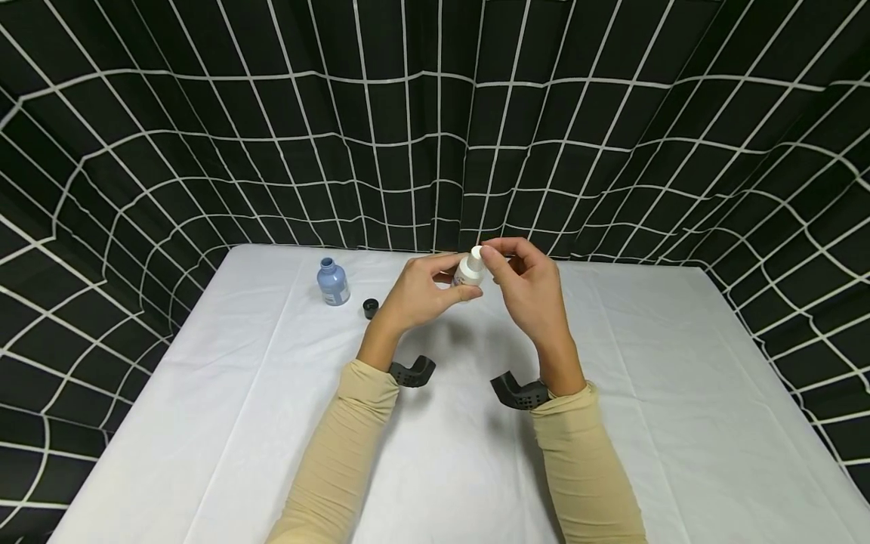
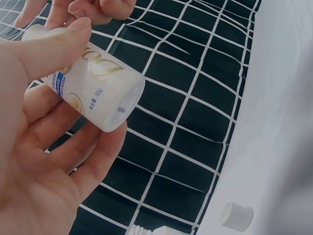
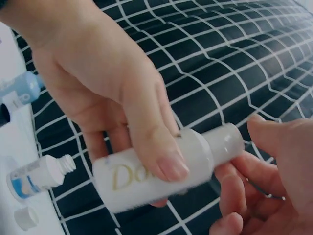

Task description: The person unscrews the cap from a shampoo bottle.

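My left hand point(image 1: 424, 291) grips a white bottle point(image 2: 110, 85) round its body, thumb on one side and fingers on the other. Gold lettering and a blue label mark show on it; it is held tilted above the table. At its top is a white cap point(image 3: 227, 143). My right hand point(image 1: 526, 283) has its thumb and curled fingers round this cap, with the fingertips point(image 3: 239, 164) right beside it. The right wrist view has the thumb tip just off the cap's end; in the head view it overlaps the cap.
On the white-covered table point(image 1: 204, 423) a blue bottle point(image 1: 333, 283) stands uncapped at the back left, a black cap point(image 1: 370, 307) beside it. Another white bottle point(image 3: 36, 177) with a bare threaded neck and a white cap point(image 3: 26, 218) stand nearby. A black gridded curtain point(image 1: 435, 113) hangs behind.
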### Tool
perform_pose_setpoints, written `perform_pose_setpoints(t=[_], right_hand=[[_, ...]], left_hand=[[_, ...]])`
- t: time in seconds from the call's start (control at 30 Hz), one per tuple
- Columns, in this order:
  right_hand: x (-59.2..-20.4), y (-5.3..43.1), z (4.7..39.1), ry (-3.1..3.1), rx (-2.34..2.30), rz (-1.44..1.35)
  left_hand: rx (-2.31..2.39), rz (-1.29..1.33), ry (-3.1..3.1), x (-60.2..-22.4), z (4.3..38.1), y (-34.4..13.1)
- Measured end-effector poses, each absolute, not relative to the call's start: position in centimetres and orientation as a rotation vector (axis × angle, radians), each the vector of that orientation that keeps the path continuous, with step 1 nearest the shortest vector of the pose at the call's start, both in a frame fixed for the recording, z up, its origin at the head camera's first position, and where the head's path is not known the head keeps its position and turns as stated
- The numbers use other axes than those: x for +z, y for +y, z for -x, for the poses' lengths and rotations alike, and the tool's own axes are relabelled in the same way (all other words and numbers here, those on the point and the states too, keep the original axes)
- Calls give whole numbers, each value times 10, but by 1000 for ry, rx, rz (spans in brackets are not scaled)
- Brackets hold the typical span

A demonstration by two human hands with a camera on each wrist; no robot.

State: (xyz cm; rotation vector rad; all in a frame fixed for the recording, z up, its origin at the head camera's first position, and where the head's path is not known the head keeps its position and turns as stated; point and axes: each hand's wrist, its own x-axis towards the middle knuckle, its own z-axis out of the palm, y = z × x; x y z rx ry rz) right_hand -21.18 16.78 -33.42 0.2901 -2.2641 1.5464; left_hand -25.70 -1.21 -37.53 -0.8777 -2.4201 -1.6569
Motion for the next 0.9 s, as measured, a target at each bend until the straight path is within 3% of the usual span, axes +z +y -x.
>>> perform_pose_setpoints(t=[0.6, 0.9], right_hand=[[-336, 166, 213, -2311, 1558, -275], [-335, 164, 210, -2343, 1428, -278]], left_hand=[[-1546, 931, -2453, -372, 256, -11], [-1606, 805, -2511, -373, 257, -14]])
